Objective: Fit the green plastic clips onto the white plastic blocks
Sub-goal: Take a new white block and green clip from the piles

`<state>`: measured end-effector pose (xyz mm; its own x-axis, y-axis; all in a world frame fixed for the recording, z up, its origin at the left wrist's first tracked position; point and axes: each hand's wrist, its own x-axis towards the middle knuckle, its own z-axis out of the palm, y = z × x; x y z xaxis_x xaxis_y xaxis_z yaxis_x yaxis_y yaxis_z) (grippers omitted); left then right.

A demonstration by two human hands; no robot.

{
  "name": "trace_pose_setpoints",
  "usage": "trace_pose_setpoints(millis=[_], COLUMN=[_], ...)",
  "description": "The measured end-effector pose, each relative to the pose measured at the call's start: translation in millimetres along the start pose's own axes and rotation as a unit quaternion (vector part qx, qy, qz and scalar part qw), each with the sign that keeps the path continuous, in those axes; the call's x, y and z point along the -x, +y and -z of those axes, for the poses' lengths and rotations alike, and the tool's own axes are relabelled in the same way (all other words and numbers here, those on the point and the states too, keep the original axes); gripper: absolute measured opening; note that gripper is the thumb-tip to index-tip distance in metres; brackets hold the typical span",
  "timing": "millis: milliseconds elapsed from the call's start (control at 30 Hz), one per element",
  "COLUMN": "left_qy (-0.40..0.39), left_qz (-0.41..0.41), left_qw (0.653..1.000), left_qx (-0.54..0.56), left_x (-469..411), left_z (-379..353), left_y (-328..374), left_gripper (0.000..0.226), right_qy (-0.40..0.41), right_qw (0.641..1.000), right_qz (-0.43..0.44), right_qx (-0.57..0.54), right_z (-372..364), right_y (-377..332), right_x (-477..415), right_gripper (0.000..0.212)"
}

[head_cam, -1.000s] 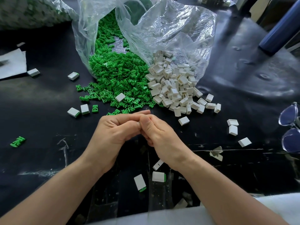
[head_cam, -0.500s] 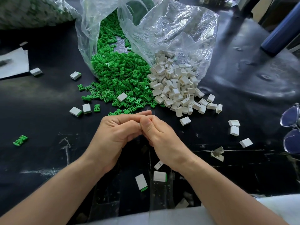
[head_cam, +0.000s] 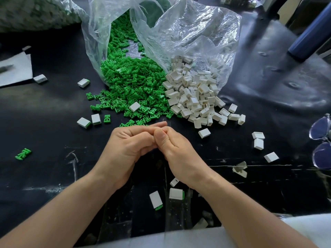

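Note:
My left hand (head_cam: 129, 145) and my right hand (head_cam: 176, 149) meet at the fingertips over the black table, fingers curled and thumbs pressed side by side. They pinch a small piece between them; only a pale sliver shows, apparently a white block (head_cam: 153, 139), and any clip there is hidden. Just beyond my fingers, a pile of green clips (head_cam: 132, 85) spills from a clear plastic bag (head_cam: 188, 33). A heap of white blocks (head_cam: 193, 97) lies to the pile's right.
Blocks with a green clip fitted lie near my wrists (head_cam: 176, 194), (head_cam: 156, 200) and at the left (head_cam: 83, 122). Loose white blocks (head_cam: 258, 144) and a pair of glasses (head_cam: 321, 140) lie to the right. A single green clip (head_cam: 23, 153) and paper (head_cam: 15, 68) lie to the left.
Both hands stay pressed together in the same spot; only the fingertips shift slightly.

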<state>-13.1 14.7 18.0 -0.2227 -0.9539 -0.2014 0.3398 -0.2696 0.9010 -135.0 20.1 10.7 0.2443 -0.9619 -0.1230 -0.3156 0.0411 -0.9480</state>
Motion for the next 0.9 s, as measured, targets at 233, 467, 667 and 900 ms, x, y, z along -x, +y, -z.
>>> trace_pose_setpoints(millis=[233,467,667,900], left_qy=[-0.023,-0.018,0.034,0.03], left_qz=[-0.011,-0.029,0.003,-0.015], left_qw=[1.0,0.999,0.999,0.994], left_qx=[-0.01,-0.013,-0.036,-0.099], left_x=[-1,0,-2,0], left_z=[0,0,1,1], left_y=[5,9,11,10], left_gripper=[0.023,0.024,0.028,0.036], right_qy=[-0.013,-0.004,0.105,0.085], right_qw=[0.996,0.995,0.989,0.991], right_qz=[-0.029,-0.047,0.021,0.061], right_qx=[-0.078,-0.09,-0.105,-0.081], right_z=[10,21,27,27], right_y=[-5,-12,-12,-8], right_x=[1,-1,-4,-4], right_gripper=[0.039,0.052,0.022,0.014])
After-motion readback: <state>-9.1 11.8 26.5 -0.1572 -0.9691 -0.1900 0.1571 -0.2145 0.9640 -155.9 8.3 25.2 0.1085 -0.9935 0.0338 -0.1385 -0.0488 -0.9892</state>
